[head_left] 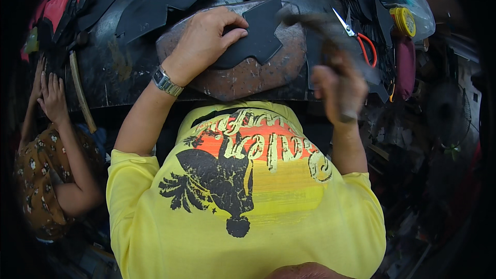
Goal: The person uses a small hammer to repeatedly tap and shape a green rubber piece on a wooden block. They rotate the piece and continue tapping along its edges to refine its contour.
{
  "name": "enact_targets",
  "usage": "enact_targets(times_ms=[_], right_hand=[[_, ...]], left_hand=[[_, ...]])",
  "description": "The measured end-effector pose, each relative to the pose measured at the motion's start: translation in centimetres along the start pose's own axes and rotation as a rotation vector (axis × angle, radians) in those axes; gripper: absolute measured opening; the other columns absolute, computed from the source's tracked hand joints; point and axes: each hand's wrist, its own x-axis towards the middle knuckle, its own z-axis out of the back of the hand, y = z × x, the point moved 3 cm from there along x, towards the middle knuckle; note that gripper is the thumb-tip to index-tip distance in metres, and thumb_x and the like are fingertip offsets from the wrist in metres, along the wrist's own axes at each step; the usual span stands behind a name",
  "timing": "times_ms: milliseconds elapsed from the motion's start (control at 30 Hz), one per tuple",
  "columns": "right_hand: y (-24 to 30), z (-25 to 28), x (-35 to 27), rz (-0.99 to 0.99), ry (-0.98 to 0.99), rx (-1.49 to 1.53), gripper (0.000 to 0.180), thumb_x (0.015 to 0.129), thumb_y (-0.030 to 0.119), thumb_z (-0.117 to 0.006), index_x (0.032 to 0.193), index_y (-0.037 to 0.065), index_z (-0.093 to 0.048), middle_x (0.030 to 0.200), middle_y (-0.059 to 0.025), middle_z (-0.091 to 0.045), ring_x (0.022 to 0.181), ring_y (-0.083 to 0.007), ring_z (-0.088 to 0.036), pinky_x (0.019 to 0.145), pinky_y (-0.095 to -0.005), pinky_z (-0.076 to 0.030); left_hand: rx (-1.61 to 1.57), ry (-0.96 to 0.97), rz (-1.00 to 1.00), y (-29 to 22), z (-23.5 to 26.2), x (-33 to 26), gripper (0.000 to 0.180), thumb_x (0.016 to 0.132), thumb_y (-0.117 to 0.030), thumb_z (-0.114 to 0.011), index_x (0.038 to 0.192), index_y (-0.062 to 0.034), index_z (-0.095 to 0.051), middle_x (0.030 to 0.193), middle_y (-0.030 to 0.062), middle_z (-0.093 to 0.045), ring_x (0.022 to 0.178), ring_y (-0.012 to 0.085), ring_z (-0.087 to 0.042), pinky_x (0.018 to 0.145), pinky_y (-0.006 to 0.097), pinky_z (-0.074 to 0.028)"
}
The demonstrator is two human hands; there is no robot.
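Observation:
A cut piece of black sheet material lies flat on a worn brown slab in front of me. My left hand, with a wristwatch above it, rests at the piece's left side; thumb and forefinger close on its edge. To the right, my right hand is wrapped round the handle of a hammer, raised near the slab's right side. Motion smears both the hammer and that hand. The hammer's head appears close to the right edge of the black piece; whether it touches cannot be told.
More black cut sheets cover the table's far left. Scissors with red handles, a yellow round roll and a clear plastic bag lie right. A wooden-handled tool juts over the left edge, beside another person's hands.

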Motion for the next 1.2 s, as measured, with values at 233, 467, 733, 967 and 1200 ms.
enact_targets(times_ms=[233, 467, 733, 967, 1200], right_hand=[[-0.9, -0.1, -0.9, -0.135, 0.199, -0.128, 0.045, 0.095, 0.006, -0.078, 0.139, 0.010, -0.069, 0.092, -0.0094, -0.071, 0.085, -0.0134, -0.065, 0.081, -0.0312, -0.054], [-0.5, -1.6, -2.4, -0.112, 0.324, -0.147, 0.052, 0.091, -0.004, -0.077, 0.141, 0.002, -0.065, 0.131, -0.0195, -0.073, 0.110, -0.0178, -0.073, 0.095, -0.0295, -0.054], [0.2, -1.9, -2.7, 0.142, 0.185, -0.007, 0.047, 0.089, -0.002, -0.078, 0.135, -0.002, -0.067, 0.126, -0.0217, -0.073, 0.093, -0.0216, -0.074, 0.085, -0.0302, -0.055], [1.0, -4.0, -1.5, 0.056, 0.412, -0.043, 0.065, 0.092, 0.004, -0.076, 0.151, 0.026, -0.060, 0.096, -0.0162, -0.072, 0.081, -0.0333, -0.072, 0.074, -0.0398, -0.057], [2.4, -4.9, 0.0, -0.044, 0.540, -0.043, 0.061, 0.094, 0.011, -0.077, 0.150, 0.030, -0.061, 0.098, -0.0168, -0.072, 0.083, -0.0353, -0.073, 0.074, -0.0398, -0.058]], left_hand=[[-0.062, -0.015, 0.009, 1.1, -0.7, -0.8, 0.022, 0.088, -0.016, -0.082, 0.106, -0.0040, -0.078, 0.095, 0.0079, -0.073, 0.083, 0.0214, -0.067, 0.076, 0.033, -0.054], [-0.098, -0.014, 0.043, 0.8, -0.4, -0.6, 0.026, 0.086, -0.017, -0.085, 0.108, -0.0050, -0.078, 0.095, 0.0034, -0.072, 0.076, 0.0133, -0.064, 0.069, 0.027, -0.052], [-0.079, 0.035, 0.062, 1.4, -0.4, -0.2, 0.028, 0.085, -0.018, -0.086, 0.108, -0.0040, -0.078, 0.091, 0.0046, -0.072, 0.078, 0.0146, -0.066, 0.071, 0.028, -0.053], [-0.051, 0.080, 0.125, 1.5, -0.2, 0.2, 0.030, 0.082, -0.021, -0.089, 0.107, -0.0065, -0.079, 0.083, 0.0035, -0.070, 0.073, 0.0132, -0.065, 0.069, 0.028, -0.053], [-0.060, 0.132, 0.189, 1.4, -0.1, 0.7, 0.031, 0.081, -0.023, -0.090, 0.106, -0.0073, -0.079, 0.078, 0.0025, -0.070, 0.069, 0.0114, -0.063, 0.067, 0.028, -0.052]])
